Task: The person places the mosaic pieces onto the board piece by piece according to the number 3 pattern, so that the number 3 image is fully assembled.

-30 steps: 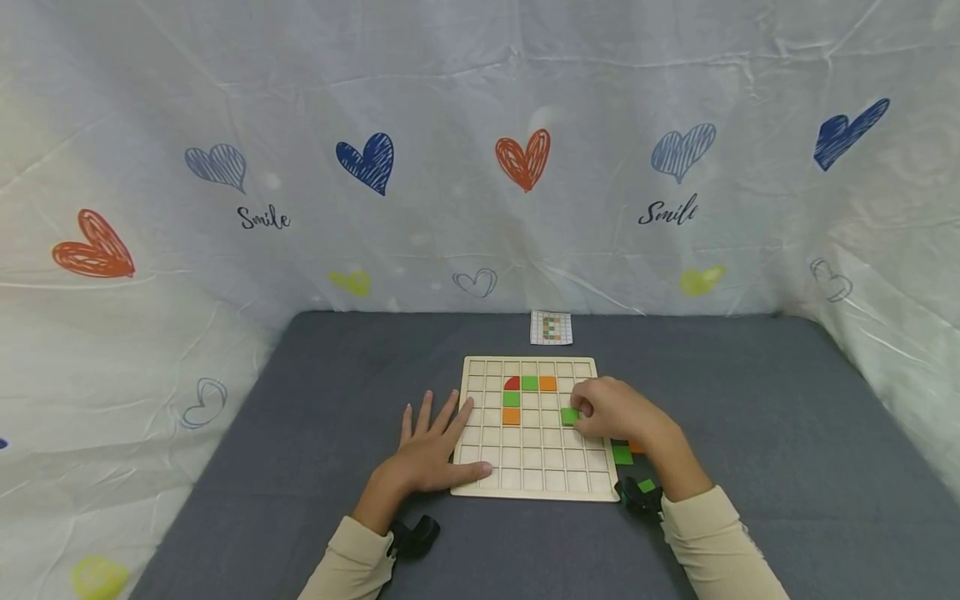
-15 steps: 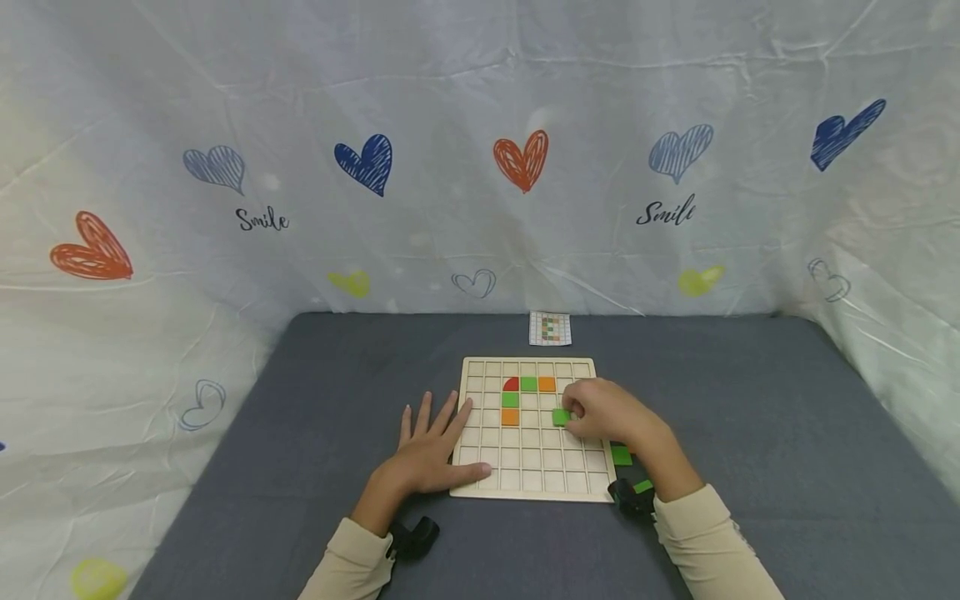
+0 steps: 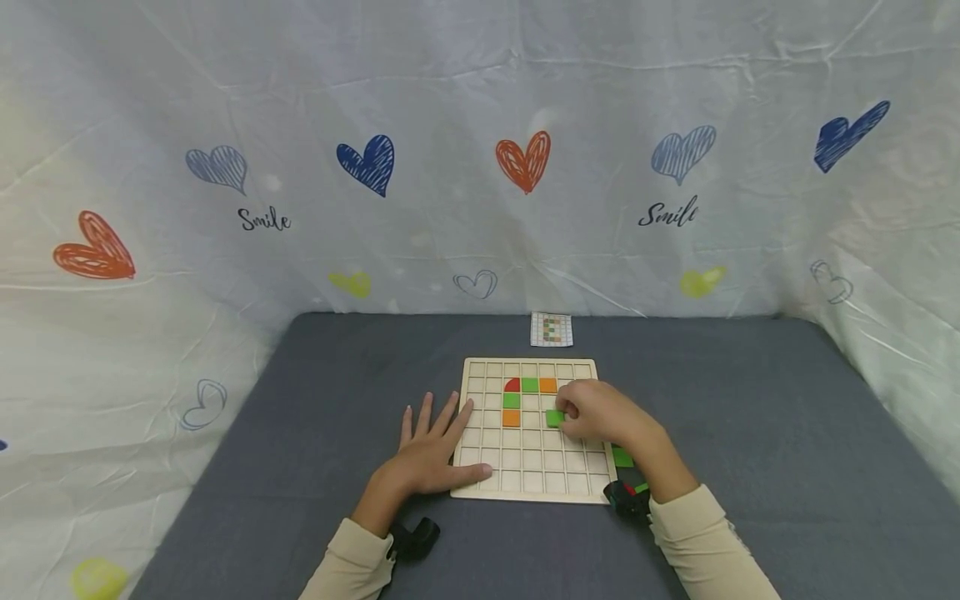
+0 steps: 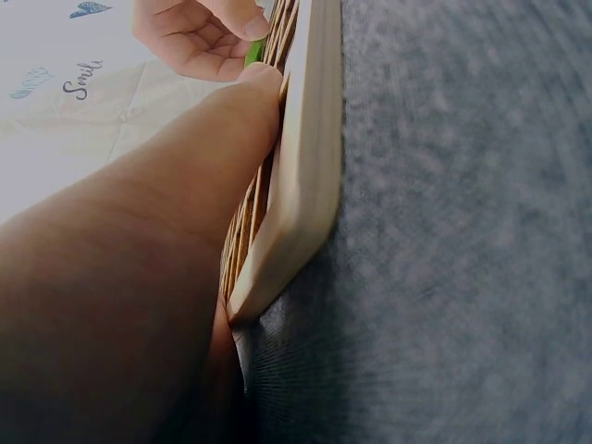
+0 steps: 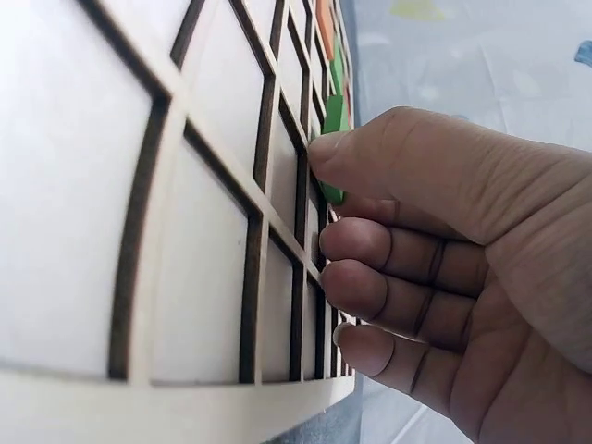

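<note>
A pale wooden grid board [image 3: 532,487] lies on the table. My left hand [image 3: 426,461] rests on its left edge, fingers spread and straight. Over the right half of the grid, my right hand [image 3: 603,410] pinches a green square tile [image 3: 554,418] between thumb and forefinger; the right wrist view shows the tile [image 5: 334,111] tilted at the thumb tip. Set in the grid's upper part are a red rounded tile [image 3: 512,385], a green tile [image 3: 530,385] and an orange tile [image 3: 548,385] in a row. Below the red one are another green tile [image 3: 512,401] and an orange tile [image 3: 512,418].
A small printed pattern card [image 3: 551,330] lies behind the board. Loose tiles, among them a green one [image 3: 622,457], lie right of the board, partly hidden by the right arm and its black wrist camera [image 3: 627,498]. A white curtain with hearts [image 3: 405,242] hangs behind the table.
My right hand has moved left across the board with the green tile, from near the right columns toward the middle. The left hand has stayed in place.
</note>
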The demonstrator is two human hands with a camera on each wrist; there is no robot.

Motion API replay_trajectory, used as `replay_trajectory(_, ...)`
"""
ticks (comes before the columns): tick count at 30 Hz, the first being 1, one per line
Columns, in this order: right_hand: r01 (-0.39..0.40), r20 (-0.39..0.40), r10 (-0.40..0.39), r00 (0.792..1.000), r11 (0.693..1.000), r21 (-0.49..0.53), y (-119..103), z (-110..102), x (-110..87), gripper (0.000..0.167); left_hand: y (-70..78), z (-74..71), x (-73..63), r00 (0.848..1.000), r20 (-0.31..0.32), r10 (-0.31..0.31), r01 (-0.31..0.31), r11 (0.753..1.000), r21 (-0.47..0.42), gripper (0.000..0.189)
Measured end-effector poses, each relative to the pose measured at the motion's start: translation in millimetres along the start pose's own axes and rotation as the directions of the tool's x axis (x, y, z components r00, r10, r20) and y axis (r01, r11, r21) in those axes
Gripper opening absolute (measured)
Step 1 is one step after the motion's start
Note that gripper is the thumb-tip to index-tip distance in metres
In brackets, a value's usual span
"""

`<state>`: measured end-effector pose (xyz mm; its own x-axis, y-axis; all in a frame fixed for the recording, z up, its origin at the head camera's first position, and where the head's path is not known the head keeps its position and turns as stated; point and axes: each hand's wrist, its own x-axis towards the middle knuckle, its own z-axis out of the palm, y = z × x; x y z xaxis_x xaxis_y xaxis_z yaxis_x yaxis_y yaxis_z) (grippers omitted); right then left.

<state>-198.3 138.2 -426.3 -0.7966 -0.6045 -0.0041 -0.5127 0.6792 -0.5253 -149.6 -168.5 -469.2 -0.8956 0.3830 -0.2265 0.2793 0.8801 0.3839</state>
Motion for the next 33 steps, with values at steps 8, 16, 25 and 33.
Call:
replay_trajectory(8,0.013,0.017,-0.013,1.000,1.000,-0.009,-5,2,5.0,0.034,0.0,1.2,0.7,1.000,-0.007,0.009,-0.010,1.000,-0.016,0.109)
replay_trajectory(16,0.037,0.004,-0.037,0.999,0.999,-0.004,-7,4,8.6,0.036,1.4,-1.1,-0.4,1.000,-0.006,0.003,-0.003,1.000,0.001,0.109)
replay_trajectory(25,0.039,-0.005,-0.039,0.999,0.998,-0.043,-13,7,13.7,0.035,5.7,-4.3,-2.3,1.000,-0.003,-0.002,0.002,1.000,0.004,0.106)
replay_trajectory(33,0.024,0.011,-0.024,1.000,0.999,-0.040,-19,9,18.9,0.033,4.5,-4.2,-2.8,0.999,-0.021,0.028,-0.028,0.999,-0.018,0.105)
